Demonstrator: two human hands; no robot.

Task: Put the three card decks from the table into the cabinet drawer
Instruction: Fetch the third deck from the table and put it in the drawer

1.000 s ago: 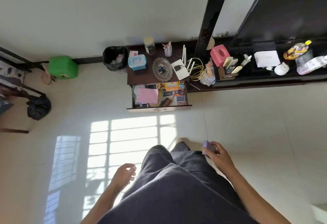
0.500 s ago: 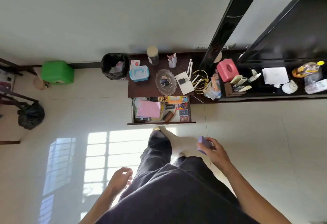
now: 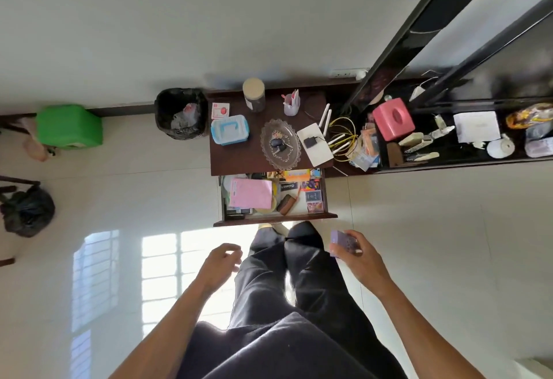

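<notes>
- Card deck (image 3: 344,242): a purple box gripped in the right hand (image 3: 357,257), just near of the open drawer (image 3: 274,219) and to its right.
- Right hand: fingers wrapped round the deck; left hand (image 3: 220,265) hangs loosely curled, holding nothing.
- Drawer: pulled out under the dark cabinet top (image 3: 239,157), crowded with a pink pad (image 3: 250,193) and small boxes; two at its right edge may be decks.
- Step: carrying, probably the last deck.
- Next: reach far and left, lowering it into a free gap.

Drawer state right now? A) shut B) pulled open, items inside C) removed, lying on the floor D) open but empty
B: the drawer stands pulled out from the cabinet, with a pink paper and small boxes visible inside.
</notes>
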